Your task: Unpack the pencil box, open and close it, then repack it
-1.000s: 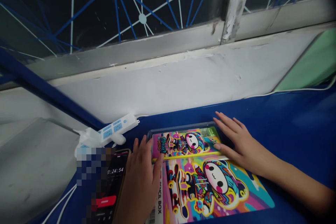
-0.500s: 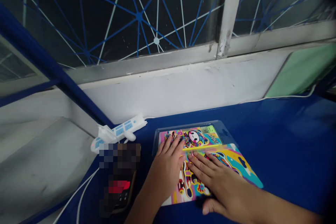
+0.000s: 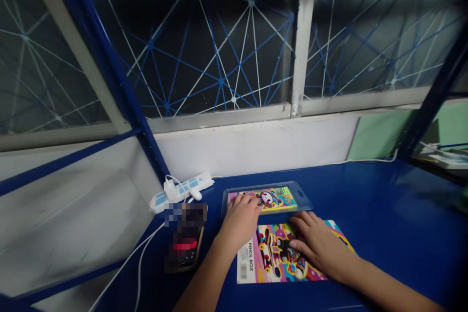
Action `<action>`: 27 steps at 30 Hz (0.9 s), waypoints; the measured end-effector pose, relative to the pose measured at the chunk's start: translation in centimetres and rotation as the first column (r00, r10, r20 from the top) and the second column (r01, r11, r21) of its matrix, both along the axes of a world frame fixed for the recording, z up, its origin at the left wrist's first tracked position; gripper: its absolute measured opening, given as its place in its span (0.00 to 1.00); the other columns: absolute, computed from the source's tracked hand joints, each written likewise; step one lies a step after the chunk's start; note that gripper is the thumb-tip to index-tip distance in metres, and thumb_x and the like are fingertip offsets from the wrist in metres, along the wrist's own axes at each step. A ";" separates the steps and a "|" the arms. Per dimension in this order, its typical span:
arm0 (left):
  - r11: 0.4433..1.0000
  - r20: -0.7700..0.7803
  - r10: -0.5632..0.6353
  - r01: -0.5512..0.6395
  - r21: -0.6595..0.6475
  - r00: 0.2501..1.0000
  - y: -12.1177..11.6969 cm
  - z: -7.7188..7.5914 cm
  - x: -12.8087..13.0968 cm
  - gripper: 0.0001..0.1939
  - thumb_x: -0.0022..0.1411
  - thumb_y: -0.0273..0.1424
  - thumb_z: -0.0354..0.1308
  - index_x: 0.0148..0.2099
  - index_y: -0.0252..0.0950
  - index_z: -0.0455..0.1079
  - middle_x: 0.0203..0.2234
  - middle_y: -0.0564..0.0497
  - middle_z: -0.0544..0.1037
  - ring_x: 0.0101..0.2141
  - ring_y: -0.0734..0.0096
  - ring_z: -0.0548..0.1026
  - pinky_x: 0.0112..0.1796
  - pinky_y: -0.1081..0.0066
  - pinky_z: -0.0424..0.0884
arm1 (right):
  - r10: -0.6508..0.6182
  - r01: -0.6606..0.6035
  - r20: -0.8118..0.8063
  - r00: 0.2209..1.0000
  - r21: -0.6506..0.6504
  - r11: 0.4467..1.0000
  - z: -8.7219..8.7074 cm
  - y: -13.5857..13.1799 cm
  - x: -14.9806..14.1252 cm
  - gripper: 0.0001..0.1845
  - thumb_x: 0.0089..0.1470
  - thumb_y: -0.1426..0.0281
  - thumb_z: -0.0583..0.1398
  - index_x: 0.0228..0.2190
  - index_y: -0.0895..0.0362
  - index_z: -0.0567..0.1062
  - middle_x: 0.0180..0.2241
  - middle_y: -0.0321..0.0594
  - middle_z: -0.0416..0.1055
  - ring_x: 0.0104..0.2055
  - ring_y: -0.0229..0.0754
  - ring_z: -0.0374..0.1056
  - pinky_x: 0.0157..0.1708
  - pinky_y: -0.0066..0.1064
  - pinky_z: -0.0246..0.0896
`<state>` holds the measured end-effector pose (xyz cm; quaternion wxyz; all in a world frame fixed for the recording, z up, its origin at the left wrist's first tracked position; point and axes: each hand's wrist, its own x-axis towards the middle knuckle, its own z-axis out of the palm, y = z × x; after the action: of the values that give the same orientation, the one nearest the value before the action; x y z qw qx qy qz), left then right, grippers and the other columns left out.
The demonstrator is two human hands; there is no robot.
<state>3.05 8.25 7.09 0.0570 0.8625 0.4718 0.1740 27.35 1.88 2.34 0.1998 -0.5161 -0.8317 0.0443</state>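
Observation:
A colourful pencil box (image 3: pixel 280 199) with a cartoon character lies in a clear plastic blister shell (image 3: pixel 304 202) on the blue table. My left hand (image 3: pixel 242 219) rests flat over its left part, fingers outstretched, hiding some of the print. Nearer to me is a bright printed backing card (image 3: pixel 270 253) marked "PENCIL BOX", with a barcode at its left end. On the card's right half lies my right hand (image 3: pixel 317 241), fingers extended and thumb apart. A strip of table shows between shell and card.
A white power strip (image 3: pixel 183 192) with plugs and cables sits at the back left. Below it lies a phone (image 3: pixel 185 243), partly pixelated. A white wall (image 3: pixel 256 148) and windows border the table's (image 3: pixel 365 204) far edge. A green panel (image 3: pixel 378 134) leans at the back right.
The card has come away from the shell and now lies nearer to me, apart from it. My right hand has shifted right on the card. The camera view has tilted up.

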 end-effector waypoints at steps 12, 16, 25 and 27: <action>0.983 0.007 -0.021 0.022 -0.180 1.000 4.8 -0.4 3.3 0.34 0.72 0.44 0.43 0.73 0.35 0.45 0.71 0.39 0.49 0.70 0.51 0.48 0.65 0.50 0.52 | -0.175 0.169 0.102 0.979 0.063 0.984 -0.9 1.4 -1.5 0.19 0.64 0.52 0.54 0.35 0.55 0.69 0.36 0.47 0.73 0.39 0.52 0.71 0.40 0.42 0.63; 0.958 -0.013 -0.064 0.058 -0.280 0.998 5.1 -1.5 3.3 0.34 0.71 0.52 0.40 0.72 0.45 0.48 0.71 0.46 0.51 0.70 0.45 0.45 0.64 0.38 0.46 | -0.193 0.201 0.133 0.972 -0.048 0.978 0.3 1.1 -0.3 0.16 0.64 0.55 0.53 0.35 0.54 0.68 0.26 0.39 0.75 0.26 0.45 0.71 0.25 0.32 0.51; 0.931 -0.081 -0.152 0.115 -0.347 0.985 4.4 -1.5 2.7 0.28 0.69 0.44 0.52 0.69 0.56 0.54 0.70 0.51 0.50 0.69 0.41 0.46 0.61 0.29 0.46 | -0.190 0.165 -0.031 0.981 -0.378 0.911 4.6 7.3 11.1 0.25 0.62 0.49 0.53 0.25 0.54 0.73 0.23 0.34 0.71 0.26 0.37 0.63 0.27 0.29 0.51; 0.909 -0.082 -0.217 0.171 -0.379 0.973 4.4 -2.0 2.1 0.29 0.67 0.45 0.55 0.68 0.57 0.57 0.69 0.48 0.54 0.67 0.35 0.52 0.57 0.26 0.52 | -0.214 0.182 -0.030 0.976 -0.416 0.891 4.3 9.3 13.8 0.27 0.62 0.48 0.52 0.25 0.55 0.74 0.23 0.35 0.72 0.25 0.38 0.63 0.26 0.29 0.52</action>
<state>5.15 12.68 5.06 0.2063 0.8878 0.4107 0.0222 41.16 11.21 6.65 0.1215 -0.6264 -0.7388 0.2168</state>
